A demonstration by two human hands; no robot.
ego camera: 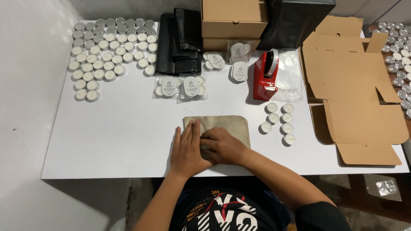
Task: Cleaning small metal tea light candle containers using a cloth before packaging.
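Head view: a beige cloth pouch point(222, 128) lies flat near the table's point(128, 137) front edge, long axis left to right. The left hand point(187, 149) presses fingers flat on its left end; the right hand point(222, 146), loosely curled, rests just beside, gripping nothing visible. Six tealights point(279, 123) stand to the right.

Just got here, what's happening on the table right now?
A person presses both hands on a beige cloth pouch lying flat at the near edge of the white table: left hand flat on its left end, right hand beside it. Six loose tealight candles sit to the right, near a red tape dispenser and flat cardboard boxes. More tealights fill the far left corner.
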